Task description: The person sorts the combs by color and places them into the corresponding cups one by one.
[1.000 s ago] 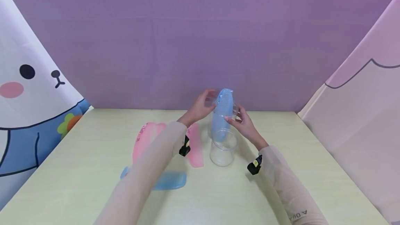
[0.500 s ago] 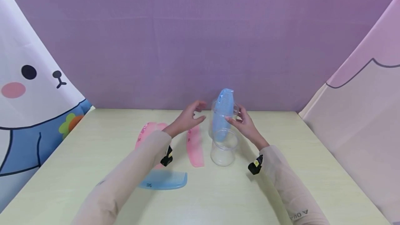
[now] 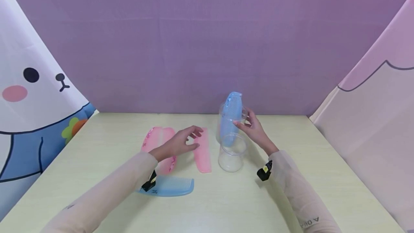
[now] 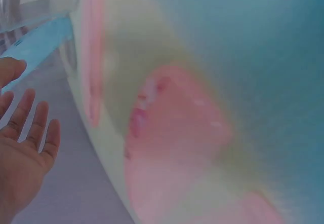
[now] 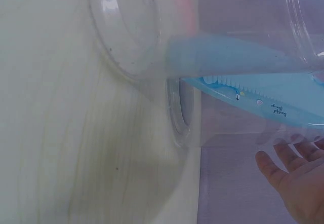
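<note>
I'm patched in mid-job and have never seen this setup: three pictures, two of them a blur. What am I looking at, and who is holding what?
No machine here: a person works with two bare hands. The wide picture comes from a head-worn camera; the blurry two come from cameras on each wrist, very close up. The right hand steadies the rear clear cup, where a blue comb stands upright. A second clear cup stands in front, empty. The left hand, fingers relaxed, reaches over a pink comb lying on the table. More pink combs and another blue comb lie nearby.
</note>
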Demonstrator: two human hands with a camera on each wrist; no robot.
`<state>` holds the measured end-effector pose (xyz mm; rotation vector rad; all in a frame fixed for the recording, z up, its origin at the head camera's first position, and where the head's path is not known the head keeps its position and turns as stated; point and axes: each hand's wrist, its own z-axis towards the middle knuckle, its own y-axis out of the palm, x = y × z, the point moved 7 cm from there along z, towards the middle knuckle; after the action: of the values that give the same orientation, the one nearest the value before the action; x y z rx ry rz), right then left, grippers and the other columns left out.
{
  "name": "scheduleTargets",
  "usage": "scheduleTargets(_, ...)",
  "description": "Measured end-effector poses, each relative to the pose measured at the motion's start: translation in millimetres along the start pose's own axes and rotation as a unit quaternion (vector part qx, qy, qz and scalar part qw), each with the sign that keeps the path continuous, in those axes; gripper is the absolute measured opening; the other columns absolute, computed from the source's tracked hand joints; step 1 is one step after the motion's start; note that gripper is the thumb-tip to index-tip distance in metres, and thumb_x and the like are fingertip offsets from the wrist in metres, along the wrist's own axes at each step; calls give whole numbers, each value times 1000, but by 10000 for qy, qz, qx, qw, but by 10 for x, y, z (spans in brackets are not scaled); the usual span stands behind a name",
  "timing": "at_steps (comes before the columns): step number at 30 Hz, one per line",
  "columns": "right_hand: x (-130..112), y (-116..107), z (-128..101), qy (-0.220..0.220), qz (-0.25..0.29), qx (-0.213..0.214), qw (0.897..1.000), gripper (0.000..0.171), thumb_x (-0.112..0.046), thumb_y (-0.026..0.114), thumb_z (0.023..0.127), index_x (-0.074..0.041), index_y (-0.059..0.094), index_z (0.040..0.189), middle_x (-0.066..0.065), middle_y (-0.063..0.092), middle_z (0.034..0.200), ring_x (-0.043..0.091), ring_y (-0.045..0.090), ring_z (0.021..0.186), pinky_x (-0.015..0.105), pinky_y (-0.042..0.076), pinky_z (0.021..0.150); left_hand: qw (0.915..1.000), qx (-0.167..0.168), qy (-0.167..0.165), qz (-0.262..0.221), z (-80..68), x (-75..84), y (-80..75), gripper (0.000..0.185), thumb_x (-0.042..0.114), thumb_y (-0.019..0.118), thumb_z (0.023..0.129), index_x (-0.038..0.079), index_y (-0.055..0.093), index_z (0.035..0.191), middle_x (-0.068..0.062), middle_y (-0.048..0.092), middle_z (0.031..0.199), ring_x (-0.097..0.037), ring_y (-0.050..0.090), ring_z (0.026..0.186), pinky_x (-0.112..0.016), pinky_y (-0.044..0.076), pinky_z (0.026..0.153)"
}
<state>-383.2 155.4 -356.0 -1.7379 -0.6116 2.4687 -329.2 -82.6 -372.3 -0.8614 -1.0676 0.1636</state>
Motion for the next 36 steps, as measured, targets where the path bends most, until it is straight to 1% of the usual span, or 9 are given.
scheduleTargets(4,4,-7,-3,14,-18,37,10000,75,-22,62,87,-9,16,144,17,30,143,35,35,130,50,38,102,9996,-284,70,58,-149,-43,40,42,12,63,84,12,47,123,-14,56,119,-30,54,107,-49,46,89)
scheduleTargets(9,5,-6,-2,3,-25,37,10000,74,-21,62,87,-8,16,144,18,29,143,36,35,130,50,38,102,9977,-641,171,101,-325,-50,73,43,12,64,84,6,48,123,-14,56,118,-30,53,106,-49,47,88)
scheduleTargets(12,4,-4,-1,-4,-15,29,10000,75,-20,61,87,-8,15,144,18,28,144,36,34,131,50,37,102,9962,-854,82,129,-427,-55,94,45,14,65,84,4,48,125,-12,56,118,-29,53,106,-47,48,87)
scheduleTargets(17,-2,-4,-2,11,18,2,10000,75,-19,61,87,-8,14,145,19,27,145,37,32,131,51,36,103,9925,-1150,-84,416,-571,-46,136,46,19,68,82,9,50,123,-5,57,118,-23,54,106,-38,50,86)
scheduleTargets(20,1,-8,-5,39,43,-9,10000,75,-18,60,88,-9,13,145,19,27,145,37,32,132,51,36,103,9898,-1295,-133,580,-630,-27,168,46,21,70,80,11,53,121,-1,58,116,-21,54,105,-33,51,84)
scheduleTargets(24,5,-9,-4,48,22,4,10000,74,-19,60,88,-9,14,145,19,27,145,37,32,131,51,36,103,9866,-1476,-150,679,-679,-3,218,46,23,72,77,12,55,118,1,59,114,-18,54,104,-31,50,85)
scheduleTargets(28,0,-1,2,-52,-29,25,10000,76,-25,62,87,-7,15,144,19,28,144,38,33,130,52,36,102,9831,-1610,-158,857,-728,3,260,47,26,74,75,14,55,116,4,60,108,-14,55,99,-28,49,86)
scheduleTargets(32,12,-5,8,-115,-140,65,9998,81,-33,63,85,-4,15,144,21,28,143,40,35,128,51,38,100,9813,-1680,-218,912,-782,10,276,48,28,75,73,16,56,115,6,60,103,-11,54,95,-26,49,83)
scheduleTargets(36,18,-18,3,-23,-128,77,9999,81,-32,63,85,-5,15,144,20,27,144,39,34,130,51,38,101,9789,-1816,-329,880,-829,19,282,49,31,75,73,18,55,115,8,58,101,-9,53,93,-24,49,82)
